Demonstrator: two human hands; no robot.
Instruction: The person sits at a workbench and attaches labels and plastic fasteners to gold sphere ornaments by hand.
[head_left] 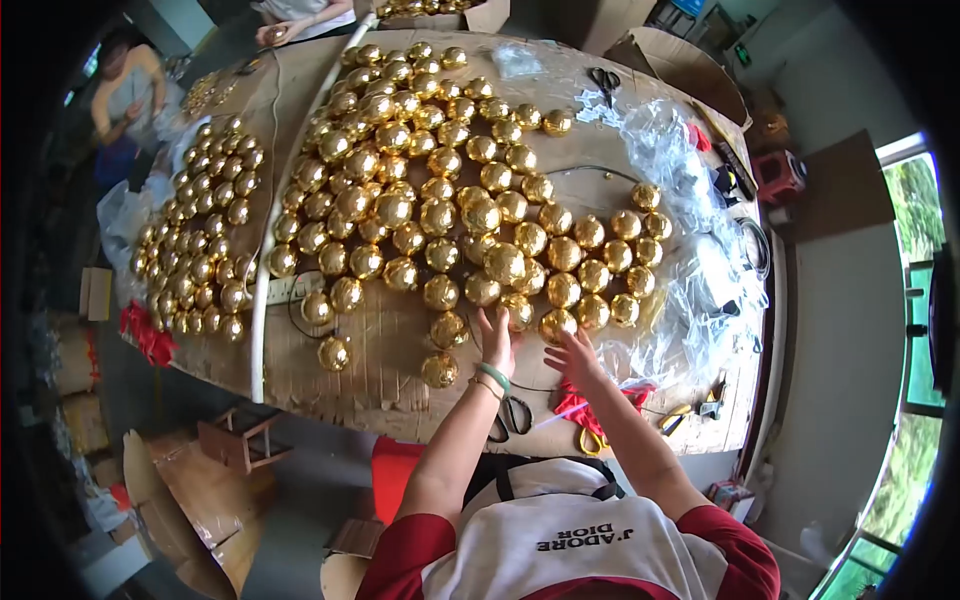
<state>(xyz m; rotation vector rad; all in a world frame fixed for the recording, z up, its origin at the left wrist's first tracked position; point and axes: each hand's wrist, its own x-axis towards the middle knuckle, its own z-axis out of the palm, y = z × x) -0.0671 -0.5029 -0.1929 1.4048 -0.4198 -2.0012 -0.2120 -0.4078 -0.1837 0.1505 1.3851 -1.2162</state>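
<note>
Many shiny gold balls [504, 263] lie across the cardboard-covered table [390, 372], some piled on others. My left hand [497, 342], with a green bangle [493, 374] at its wrist, reaches to the near edge of the balls. Its fingers are stretched out beside one gold ball [517, 312]; whether they touch it I cannot tell. My right hand [574, 356] is open with fingers spread, right at another gold ball [558, 326]. Neither hand is closed around a ball. Below my left hand lie black-handled scissors [513, 416].
Red cloth or plastic [610, 400] and yellow-handled scissors [591, 441] lie at the near edge. Clear plastic bags [690, 260] cover the right side. A white pipe [262, 320] separates a left group of balls [205, 215]. Two people [128, 95] work beyond; more scissors [604, 82] lie far back.
</note>
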